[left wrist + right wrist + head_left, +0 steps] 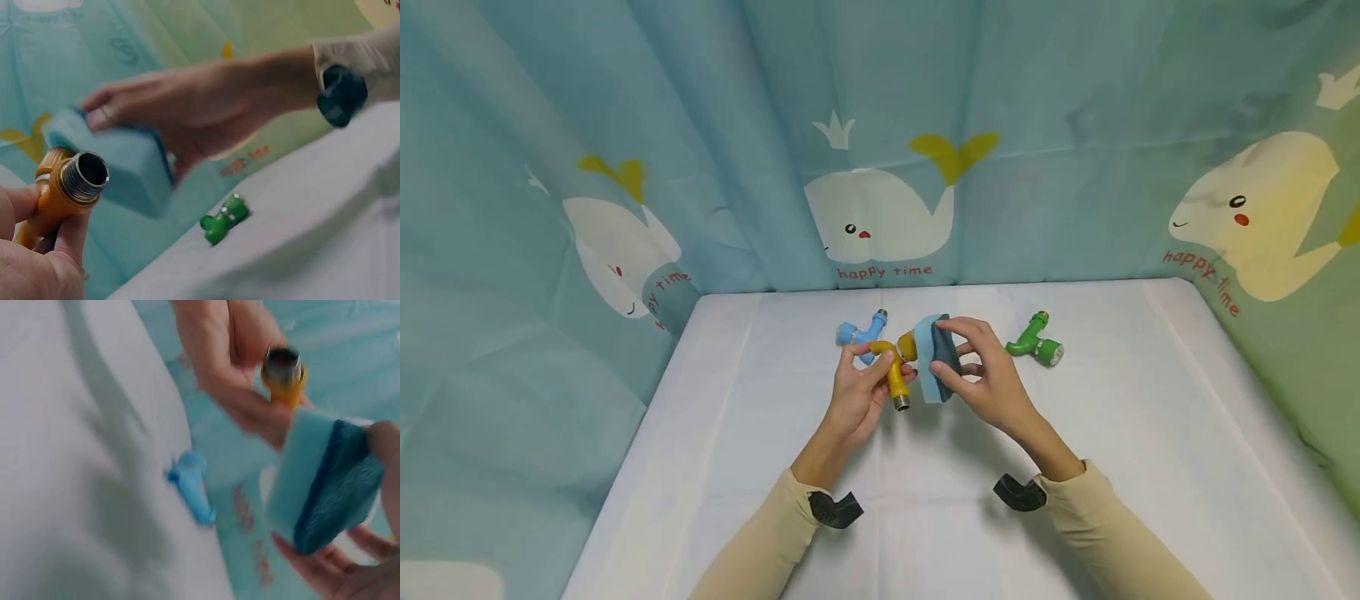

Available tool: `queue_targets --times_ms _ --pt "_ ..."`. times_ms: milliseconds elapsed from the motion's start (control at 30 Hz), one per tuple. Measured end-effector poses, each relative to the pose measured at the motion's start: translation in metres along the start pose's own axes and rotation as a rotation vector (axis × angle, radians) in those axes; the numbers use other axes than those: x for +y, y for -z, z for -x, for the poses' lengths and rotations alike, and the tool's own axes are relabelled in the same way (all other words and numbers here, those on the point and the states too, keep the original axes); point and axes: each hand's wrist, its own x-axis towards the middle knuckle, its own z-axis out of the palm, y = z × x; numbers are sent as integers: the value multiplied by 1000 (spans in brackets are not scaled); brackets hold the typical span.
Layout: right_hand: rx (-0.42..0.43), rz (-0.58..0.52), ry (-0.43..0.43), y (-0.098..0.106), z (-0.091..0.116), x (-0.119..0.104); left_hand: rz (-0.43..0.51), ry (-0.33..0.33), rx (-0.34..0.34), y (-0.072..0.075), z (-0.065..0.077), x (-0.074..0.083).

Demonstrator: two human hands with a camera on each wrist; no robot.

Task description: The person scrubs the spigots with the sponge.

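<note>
My left hand (859, 398) grips a yellow faucet (897, 379) by its body, its threaded metal end pointing down toward me in the head view. A two-layer sponge (928, 362), light blue with a darker scouring side, is pinched between the thumb and fingers of my right hand (988, 379). The sponge's light face is against the round knob end of the faucet. In the left wrist view the faucet's threaded opening (89, 172) faces the camera, with the sponge (128, 169) just behind it. The right wrist view shows the sponge's dark side (340, 484) under my fingers.
On the white table (760, 467), a light blue faucet (850, 335) lies behind my left hand. A green faucet (1036, 342) lies to the right of my right hand. A whale-print curtain (722, 167) hangs along the table's back and sides.
</note>
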Motion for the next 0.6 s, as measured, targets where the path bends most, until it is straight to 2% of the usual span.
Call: queue_targets --times_ms 67,133,300,400,600 --pt "23 48 -36 6 4 9 -9 10 19 -4 -3 0" --pt "46 81 -89 17 10 19 -63 10 56 -7 -9 -2" --pt "101 118 -151 51 28 36 -387 -17 153 -19 -36 -10" --pt "134 173 -177 72 41 41 -571 -13 144 -31 -56 -23" --pt "145 252 -232 98 61 51 -838 -56 96 -46 -94 -58"
